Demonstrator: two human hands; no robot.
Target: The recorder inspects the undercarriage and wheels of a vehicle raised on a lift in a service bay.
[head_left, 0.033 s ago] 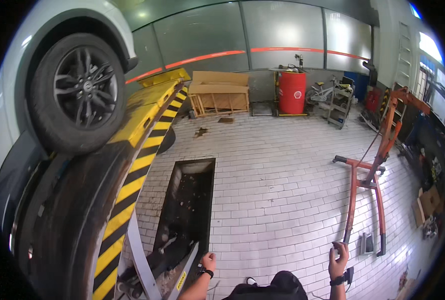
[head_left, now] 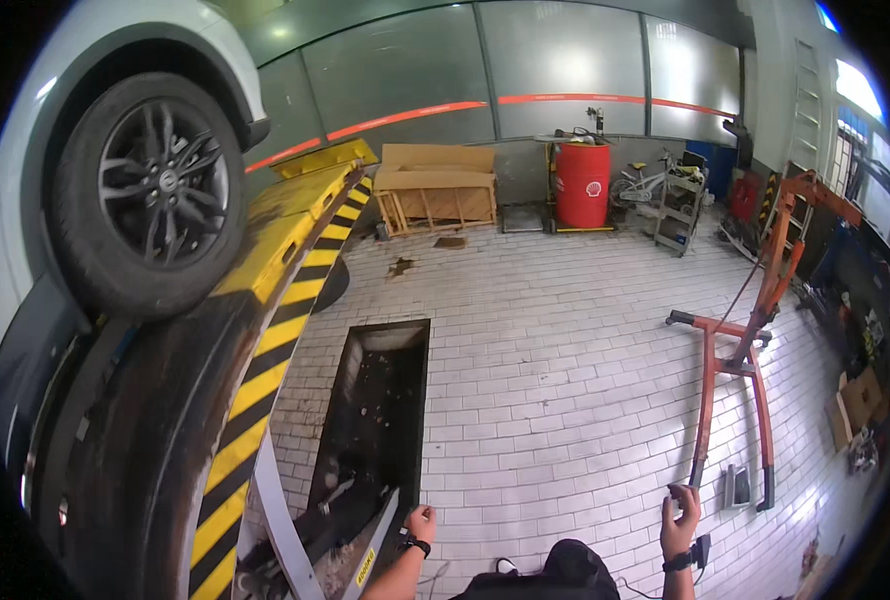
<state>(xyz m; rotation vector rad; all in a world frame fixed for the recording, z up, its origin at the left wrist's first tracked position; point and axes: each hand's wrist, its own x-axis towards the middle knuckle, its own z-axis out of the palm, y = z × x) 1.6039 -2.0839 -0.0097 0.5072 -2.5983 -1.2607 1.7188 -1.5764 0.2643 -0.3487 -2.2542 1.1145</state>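
Note:
My left hand is held low beside the dark pit in the floor, its fingers curled in and nothing seen sticking out of them. My right hand is raised out to the right, fingers bent, with a gap between thumb and fingers and nothing clear in it. Both wrists wear dark bands. Neither hand touches anything around it. Left of my left hand stand the grey legs of a car lift. A white car's wheel rests up on the lift's platform, edged in yellow and black stripes.
An orange engine hoist stands on the white tiled floor at right, a small grey box-like thing between its legs. Along the back are a wooden crate, a red drum and a grey cart. An opened carton lies far right.
The view has shifted very slightly; the shoe tip near my legs shows less. Both hands keep nearly the same place and pose.

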